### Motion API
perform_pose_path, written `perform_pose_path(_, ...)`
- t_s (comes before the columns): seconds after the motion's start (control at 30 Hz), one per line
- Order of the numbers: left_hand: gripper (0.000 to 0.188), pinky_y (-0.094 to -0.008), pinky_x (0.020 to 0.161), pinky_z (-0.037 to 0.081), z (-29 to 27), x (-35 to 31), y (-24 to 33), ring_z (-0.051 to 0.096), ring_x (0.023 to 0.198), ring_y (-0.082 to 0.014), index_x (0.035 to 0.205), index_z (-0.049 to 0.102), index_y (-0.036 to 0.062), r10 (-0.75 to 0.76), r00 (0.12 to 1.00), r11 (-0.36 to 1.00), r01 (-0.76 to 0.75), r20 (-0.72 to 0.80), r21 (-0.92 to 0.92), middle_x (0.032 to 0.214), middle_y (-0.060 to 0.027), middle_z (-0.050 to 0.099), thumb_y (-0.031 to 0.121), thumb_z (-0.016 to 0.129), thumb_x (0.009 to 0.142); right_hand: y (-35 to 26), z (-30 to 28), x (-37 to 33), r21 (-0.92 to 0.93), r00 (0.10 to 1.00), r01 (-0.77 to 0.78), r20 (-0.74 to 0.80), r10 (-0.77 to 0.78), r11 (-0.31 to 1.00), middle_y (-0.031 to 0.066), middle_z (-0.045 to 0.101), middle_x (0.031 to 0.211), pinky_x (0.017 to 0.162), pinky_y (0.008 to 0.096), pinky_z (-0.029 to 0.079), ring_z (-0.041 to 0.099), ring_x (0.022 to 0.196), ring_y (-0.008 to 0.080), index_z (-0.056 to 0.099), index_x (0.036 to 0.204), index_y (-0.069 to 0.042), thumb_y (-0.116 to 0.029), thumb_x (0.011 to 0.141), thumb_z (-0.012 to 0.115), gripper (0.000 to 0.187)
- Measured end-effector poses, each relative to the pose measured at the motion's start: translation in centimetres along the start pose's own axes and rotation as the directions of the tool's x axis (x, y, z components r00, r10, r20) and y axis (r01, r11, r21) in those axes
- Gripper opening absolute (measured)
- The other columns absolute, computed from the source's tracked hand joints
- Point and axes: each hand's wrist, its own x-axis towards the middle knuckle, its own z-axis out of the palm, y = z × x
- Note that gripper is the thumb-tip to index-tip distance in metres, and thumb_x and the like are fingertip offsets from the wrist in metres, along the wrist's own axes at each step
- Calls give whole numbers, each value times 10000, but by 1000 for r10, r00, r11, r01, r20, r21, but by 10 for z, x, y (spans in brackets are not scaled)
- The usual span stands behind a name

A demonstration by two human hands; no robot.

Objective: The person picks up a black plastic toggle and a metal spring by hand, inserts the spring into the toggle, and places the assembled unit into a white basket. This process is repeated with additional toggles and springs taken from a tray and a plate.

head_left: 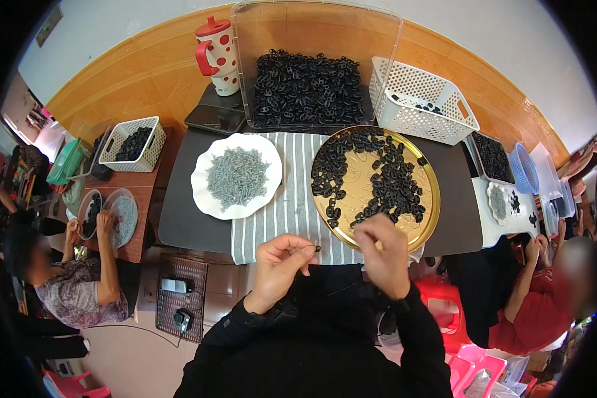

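Observation:
My left hand (pixel 280 265) pinches a small dark piece (pixel 317 249) between thumb and forefinger, just off the table's near edge. It looks like the black plastic pieces (pixel 393 182) lying loose in the round gold tray (pixel 432 192). Over the near rim of that tray, my right hand (pixel 385 255) has its fingers curled together, slightly blurred; what they hold, if anything, is hidden. A white scalloped plate (pixel 202 174) to the left bears a heap of small grey screw-like pins (pixel 239 176). Under plate and tray lies a grey striped cloth (pixel 292 225).
At the back stand a clear bin (pixel 398 30) of black pieces, a white perforated basket (pixel 438 129) and a red-dotted tumbler (pixel 224 66). A dark flat device (pixel 215 119) lies beside them. People sit at side tables, one left (pixel 79 292), one right (pixel 540 305).

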Motion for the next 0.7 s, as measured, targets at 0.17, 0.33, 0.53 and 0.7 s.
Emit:
perform_pose_path(0.17, 68, -192, 520, 478, -3, 3, 3, 636, 664, -100, 917, 653, -44, -27, 1000, 1000, 27, -12, 10, 794, -83, 671, -3, 642, 864, 6, 5, 30, -368, 930, 283, 331, -160, 886, 152, 560, 753, 593, 380, 460, 595, 684, 304, 648, 900, -1, 38, 764, 597, 151)
perform_pose_path(0.33, 61, -201, 511, 481, -8, 3, 1, 650, 667, -123, 910, 647, -48, -30, 999, 1000, 30, -21, -1, 794, -93, 670, -15, 641, 859, 11, 17, 36, -463, 872, 370, 471, -130, 805, 159, 478, 725, 627, 408, 465, 549, 673, 349, 647, 865, -2, 18, 705, 592, 170)
perform_pose_path(0.53, 63, -203, 517, 489, -8, 5, 0, 656, 680, -130, 920, 645, -44, -36, 999, 999, 36, -30, -19, 798, -94, 671, -18, 637, 862, 15, 14, 35, -375, 903, 262, 421, -89, 889, 193, 545, 772, 642, 416, 486, 586, 709, 365, 634, 813, 19, 13, 721, 591, 103)
perform_pose_path(0.7, 147, -220, 556, 513, -1, 7, 2, 667, 715, -156, 1012, 627, -48, -49, 998, 993, 45, -30, -110, 855, -106, 672, -35, 619, 867, 23, 3, 33, -135, 949, -1, 312, 44, 991, 179, 630, 765, 609, 307, 477, 622, 681, 259, 650, 957, 39, -11, 810, 597, 165)
